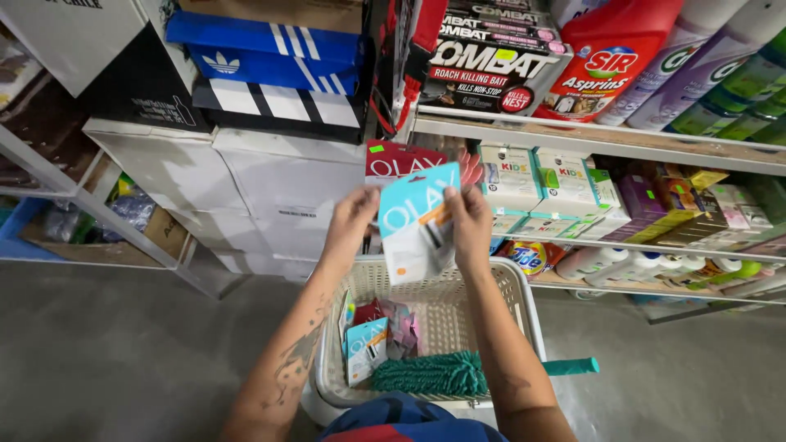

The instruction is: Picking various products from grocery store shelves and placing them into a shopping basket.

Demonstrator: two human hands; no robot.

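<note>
1. Shelving (606, 135) fills the upper right: a wooden board carrying bottles and boxes, with lower tiers of small cartons and more bottles beneath.
2. White cartons (278, 192) are stacked left of centre, with blue and black shoe boxes (270, 57) on top.
3. Grey concrete floor (106, 352) runs along the bottom left and right.
4. White plastic basket (512, 282) sits directly below the hands, close against the person. Inside: a teal packet (366, 350), some pinkish-purple sachets (401, 323) and a green mop-like duster head (430, 375), its teal handle (571, 366) sticking out over the right rim.
5. Left hand (350, 219) and right hand (471, 225) are both raised above the basket, in front of the shelves.
6. Light-blue packet (416, 223) is pinched between the two hands, left fingers at its left edge, right fingers closed on its right edge; tilted, face toward the camera. A red packet (401, 160) shows just behind it; which hand carries it, I cannot tell.
7. Judgement: the step looks like checking or sorting packets over the basket. The next move would call for one hand letting go while the other keeps a firm pinch, so the thin packet does not slip.
</note>
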